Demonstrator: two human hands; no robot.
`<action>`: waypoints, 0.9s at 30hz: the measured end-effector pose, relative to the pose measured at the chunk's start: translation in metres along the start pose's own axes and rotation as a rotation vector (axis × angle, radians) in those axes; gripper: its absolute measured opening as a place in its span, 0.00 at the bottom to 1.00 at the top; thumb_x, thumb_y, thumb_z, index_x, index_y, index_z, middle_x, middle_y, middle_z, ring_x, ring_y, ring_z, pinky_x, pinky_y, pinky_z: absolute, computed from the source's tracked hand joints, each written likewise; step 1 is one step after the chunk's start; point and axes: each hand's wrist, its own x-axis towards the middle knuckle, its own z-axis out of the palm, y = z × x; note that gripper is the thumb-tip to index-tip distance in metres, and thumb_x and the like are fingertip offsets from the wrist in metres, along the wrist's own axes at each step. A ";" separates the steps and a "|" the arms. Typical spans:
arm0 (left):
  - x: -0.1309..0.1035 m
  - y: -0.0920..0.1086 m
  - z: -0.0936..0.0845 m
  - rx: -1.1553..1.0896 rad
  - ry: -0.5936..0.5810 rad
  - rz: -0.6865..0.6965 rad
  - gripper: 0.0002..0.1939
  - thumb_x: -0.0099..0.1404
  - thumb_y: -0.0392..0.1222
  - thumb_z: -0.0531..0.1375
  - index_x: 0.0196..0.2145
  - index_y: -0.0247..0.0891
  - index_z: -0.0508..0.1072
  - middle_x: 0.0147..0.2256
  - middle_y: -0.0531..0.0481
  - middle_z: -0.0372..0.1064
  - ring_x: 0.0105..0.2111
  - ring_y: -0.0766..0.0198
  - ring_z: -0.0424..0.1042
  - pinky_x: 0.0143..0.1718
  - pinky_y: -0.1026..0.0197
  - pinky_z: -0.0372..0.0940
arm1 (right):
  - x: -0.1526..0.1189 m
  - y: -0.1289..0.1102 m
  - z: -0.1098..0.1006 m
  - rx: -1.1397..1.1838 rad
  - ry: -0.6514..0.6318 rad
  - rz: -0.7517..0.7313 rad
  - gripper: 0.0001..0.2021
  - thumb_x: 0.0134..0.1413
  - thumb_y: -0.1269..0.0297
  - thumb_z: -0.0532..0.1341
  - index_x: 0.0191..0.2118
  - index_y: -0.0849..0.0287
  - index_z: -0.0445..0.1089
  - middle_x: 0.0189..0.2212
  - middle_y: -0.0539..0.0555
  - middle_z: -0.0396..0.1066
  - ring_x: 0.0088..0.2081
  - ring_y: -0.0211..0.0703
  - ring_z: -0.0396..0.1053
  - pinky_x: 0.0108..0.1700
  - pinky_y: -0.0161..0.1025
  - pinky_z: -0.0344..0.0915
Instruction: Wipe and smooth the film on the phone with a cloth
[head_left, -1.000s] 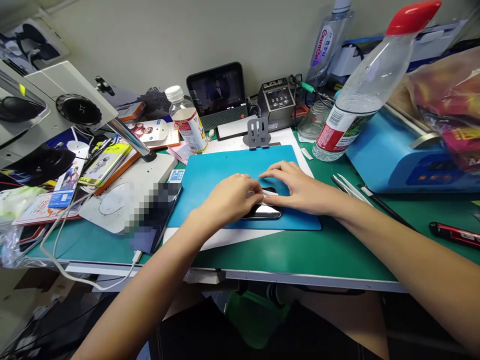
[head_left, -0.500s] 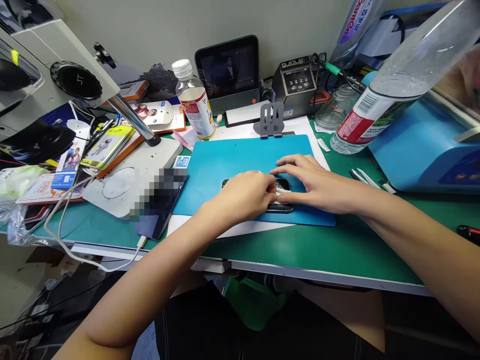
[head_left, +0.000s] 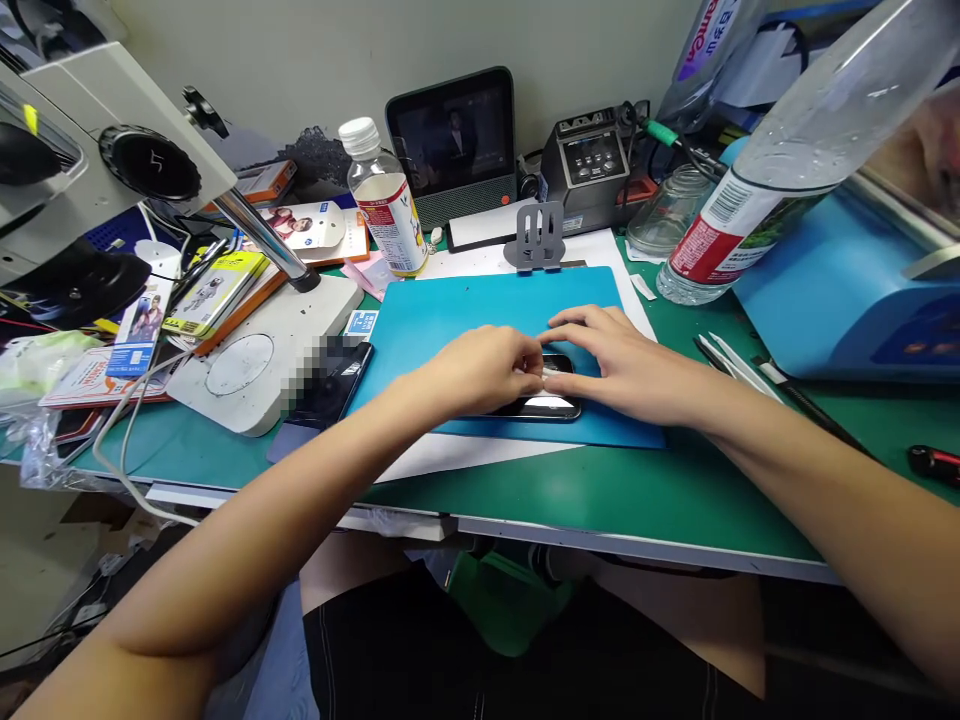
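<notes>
A black smartphone (head_left: 559, 405) lies flat on the blue mat, with a bright reflection across its glass. My left hand (head_left: 491, 368) reaches over its left part with the fingers pinched together near the middle; whatever they hold is too small or hidden to name. My right hand (head_left: 611, 362) rests at the phone's right end, fingers stretched past the far edge and thumb low over the glass, close to my left fingertips. Thumb and fingers are apart there. The left part of the phone is hidden beneath my left hand.
The blue mat (head_left: 420, 310) lies over white paper on a green table (head_left: 510, 490). A microscope (head_left: 120, 150), another phone (head_left: 330, 385) and a drink bottle (head_left: 382, 200) stand or lie leftward. At the right are a water bottle (head_left: 739, 235), white sticks (head_left: 739, 365) and a blue machine (head_left: 840, 290).
My left hand has shifted slightly up and left over the phone. The white strip seen between my fingers before is no longer distinct. The view has moved a little.
</notes>
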 end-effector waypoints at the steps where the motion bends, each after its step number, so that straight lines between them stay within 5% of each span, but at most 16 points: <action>1: 0.004 -0.002 -0.002 -0.002 -0.002 0.003 0.08 0.68 0.44 0.63 0.36 0.39 0.80 0.32 0.52 0.77 0.31 0.60 0.71 0.31 0.62 0.57 | 0.001 0.001 0.001 0.017 0.018 -0.007 0.35 0.55 0.31 0.58 0.60 0.47 0.73 0.60 0.62 0.66 0.65 0.71 0.58 0.65 0.68 0.58; 16: -0.008 0.013 -0.003 0.139 -0.030 -0.004 0.08 0.68 0.37 0.61 0.38 0.39 0.82 0.32 0.48 0.78 0.31 0.59 0.73 0.30 0.61 0.56 | 0.001 -0.012 -0.002 -0.125 -0.091 -0.009 0.34 0.57 0.34 0.57 0.63 0.46 0.69 0.64 0.64 0.63 0.65 0.74 0.57 0.60 0.71 0.62; 27: -0.006 0.015 -0.006 0.088 -0.082 0.019 0.07 0.64 0.38 0.63 0.35 0.38 0.82 0.32 0.48 0.78 0.30 0.59 0.72 0.29 0.61 0.57 | 0.002 -0.013 -0.008 -0.128 -0.185 0.009 0.43 0.52 0.32 0.61 0.70 0.46 0.62 0.70 0.64 0.57 0.69 0.77 0.51 0.64 0.73 0.57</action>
